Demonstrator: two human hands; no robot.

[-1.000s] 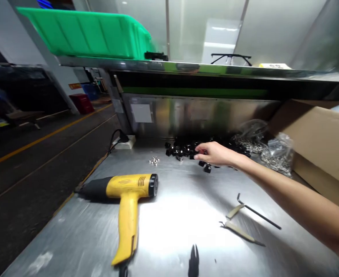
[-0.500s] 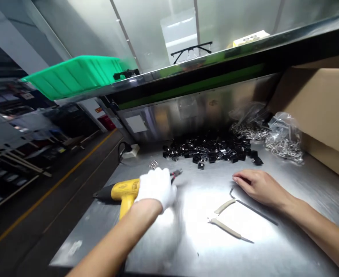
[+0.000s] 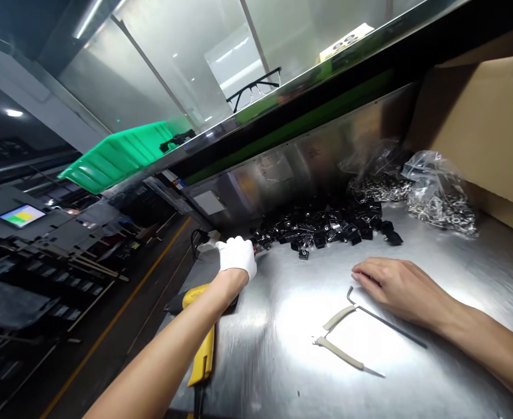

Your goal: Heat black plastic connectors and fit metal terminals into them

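A person's left hand [image 3: 238, 257], in a white glove, reaches to the center left of the frame. Its fingers curl closed around a small tool [image 3: 255, 250], most of which the glove hides; only a reddish tip shows, so its exact kind is hard to tell. That tip sits at the left edge of a loose pile of black plastic parts [image 3: 321, 231], which lies on a stainless steel table [image 3: 282, 372] against its back panel.

The bare right hand [image 3: 396, 285] lies flat and relaxed on the table at center right, fingers open and holding nothing. Its fingertips are just beside the bent end of a black hex key [image 3: 387, 326]. Below the key lies a slim tool with beige grips [image 3: 339, 349].

A yellow heat gun [image 3: 204, 349] lies under the left forearm at the bottom of the frame. Two clear plastic bags of small metal parts [image 3: 442, 198] sit behind the pile at right, next to a cardboard box [image 3: 478, 116] in the upper right. A green plastic tray [image 3: 117, 157] sits on a shelf at upper left.
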